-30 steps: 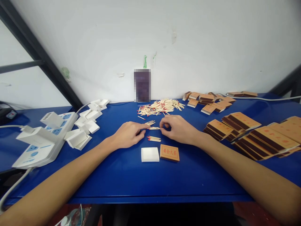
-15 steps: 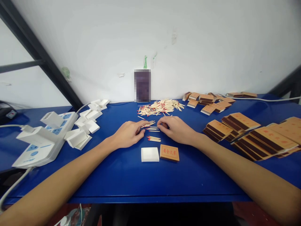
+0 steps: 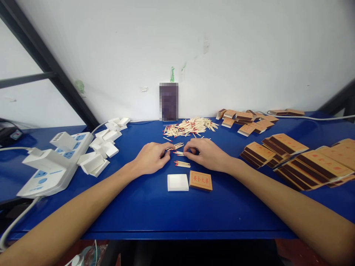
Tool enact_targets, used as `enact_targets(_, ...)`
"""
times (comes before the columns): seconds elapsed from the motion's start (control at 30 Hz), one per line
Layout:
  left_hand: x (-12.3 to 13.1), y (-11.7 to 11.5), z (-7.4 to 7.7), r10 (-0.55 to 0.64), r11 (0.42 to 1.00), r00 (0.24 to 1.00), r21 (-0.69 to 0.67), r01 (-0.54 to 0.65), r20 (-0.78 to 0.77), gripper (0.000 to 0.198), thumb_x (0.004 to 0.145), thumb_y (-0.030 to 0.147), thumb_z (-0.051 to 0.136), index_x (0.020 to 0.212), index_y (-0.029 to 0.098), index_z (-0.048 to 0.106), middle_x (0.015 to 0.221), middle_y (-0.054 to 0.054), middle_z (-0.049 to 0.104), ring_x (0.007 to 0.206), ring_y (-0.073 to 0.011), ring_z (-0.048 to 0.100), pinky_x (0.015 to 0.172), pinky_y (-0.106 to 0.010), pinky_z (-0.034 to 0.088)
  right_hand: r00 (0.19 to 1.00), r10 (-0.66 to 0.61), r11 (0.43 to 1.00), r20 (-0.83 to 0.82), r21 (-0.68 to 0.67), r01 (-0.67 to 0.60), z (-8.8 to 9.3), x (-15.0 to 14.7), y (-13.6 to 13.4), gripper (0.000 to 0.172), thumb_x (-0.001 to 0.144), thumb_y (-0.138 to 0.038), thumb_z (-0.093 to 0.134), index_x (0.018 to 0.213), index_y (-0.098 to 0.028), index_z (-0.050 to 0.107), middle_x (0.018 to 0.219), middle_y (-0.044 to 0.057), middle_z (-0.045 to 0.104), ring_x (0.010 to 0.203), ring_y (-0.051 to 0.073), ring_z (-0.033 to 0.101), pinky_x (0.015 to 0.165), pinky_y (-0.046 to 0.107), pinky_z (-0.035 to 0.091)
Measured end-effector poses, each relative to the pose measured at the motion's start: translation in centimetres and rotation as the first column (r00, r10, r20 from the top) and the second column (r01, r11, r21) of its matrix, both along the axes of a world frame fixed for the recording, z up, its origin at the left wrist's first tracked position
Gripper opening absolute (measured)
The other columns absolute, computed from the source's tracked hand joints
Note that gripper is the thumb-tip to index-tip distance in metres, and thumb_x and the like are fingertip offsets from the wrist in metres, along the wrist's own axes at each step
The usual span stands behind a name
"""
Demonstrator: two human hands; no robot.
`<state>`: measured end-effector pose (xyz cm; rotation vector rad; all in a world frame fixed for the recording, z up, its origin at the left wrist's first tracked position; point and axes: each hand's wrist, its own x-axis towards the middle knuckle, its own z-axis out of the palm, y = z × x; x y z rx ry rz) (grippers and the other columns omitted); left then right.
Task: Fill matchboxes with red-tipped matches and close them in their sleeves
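Observation:
My left hand (image 3: 152,157) and my right hand (image 3: 206,153) rest on the blue table (image 3: 172,210), fingertips close together over a few loose matches (image 3: 177,146). Both hands have their fingers curled in a pinch on matches. A small bundle of red-tipped matches (image 3: 183,163) lies just in front of the fingers. Nearer to me sit a white inner tray (image 3: 178,182) and an orange matchbox sleeve (image 3: 200,180), side by side. A big heap of matches (image 3: 190,126) lies behind the hands.
White inner trays (image 3: 104,147) are heaped at the left beside a white power strip (image 3: 52,162) with plugs. Several orange matchbox sleeves lie in rows at the right (image 3: 299,157) and at the back right (image 3: 245,120). A blurred dark object (image 3: 168,101) leans on the wall.
My right hand has moved left and down towards my left hand, closing the gap over the loose matches. My left hand has hardly moved.

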<state>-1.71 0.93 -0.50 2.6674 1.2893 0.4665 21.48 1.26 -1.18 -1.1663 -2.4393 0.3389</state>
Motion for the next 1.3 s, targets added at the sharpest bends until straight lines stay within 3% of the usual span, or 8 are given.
enact_targets(0.33,0.09,0.00,0.06,-0.033,0.999,0.999,-0.006,0.033,-0.011,0.038,0.090,0.021,0.047,0.122,0.021,0.069,0.064,0.000,0.065,0.055,-0.0137,0.055,0.060,-0.025,0.038,0.997,0.052,0.999,-0.055,-0.005,-0.052,-0.14,0.00,-0.11,0.018,0.093,-0.030,0.055,0.084,-0.020,0.067,0.067,-0.002,0.055,0.063,0.012,0.048,0.061,0.026,0.033)
enact_targets(0.57,-0.01,0.13,-0.10,-0.020,1.000,0.999,0.012,0.021,-0.029,0.038,0.090,0.024,0.047,0.123,0.020,0.067,0.063,0.000,0.065,0.054,-0.0143,0.056,0.059,-0.026,0.040,1.000,-0.007,1.000,-0.016,0.014,0.008,-0.43,-0.01,0.16,0.027,0.096,-0.025,0.048,0.111,-0.024,0.070,0.089,0.004,0.067,0.079,0.018,0.058,0.069,0.029,0.038)
enact_targets(0.83,0.07,0.05,0.04,-0.043,0.999,0.999,-0.020,0.043,0.005,0.037,0.090,0.022,0.047,0.120,0.021,0.069,0.064,0.001,0.065,0.055,-0.0134,0.055,0.061,-0.025,0.040,1.000,-0.007,1.000,0.030,0.025,0.006,-0.40,-0.19,0.08,0.033,0.097,-0.023,0.045,0.121,-0.026,0.068,0.090,0.005,0.066,0.082,0.019,0.059,0.071,0.030,0.039)
enact_targets(0.97,0.03,0.13,0.01,-0.065,0.997,0.997,-0.045,0.067,0.031,0.035,0.090,0.021,0.048,0.116,0.022,0.071,0.067,0.001,0.067,0.055,-0.0121,0.055,0.060,-0.024,0.039,1.000,-0.006,1.000,0.025,0.024,0.005,-0.40,-0.18,0.09,0.031,0.096,-0.022,0.046,0.118,-0.024,0.068,0.090,0.005,0.065,0.082,0.019,0.058,0.071,0.030,0.038)
enact_targets(1.3,-0.10,0.15,0.02,-0.080,0.995,0.995,-0.060,0.084,0.052,0.032,0.088,0.018,0.048,0.112,0.020,0.068,0.061,0.004,0.060,0.053,-0.0109,0.052,0.059,-0.024,0.036,1.000,-0.003,1.000,-0.013,0.013,0.003,-0.47,-0.16,0.29,0.012,0.092,-0.022,0.053,0.087,-0.019,0.064,0.072,0.000,0.054,0.067,0.013,0.048,0.063,0.027,0.033)
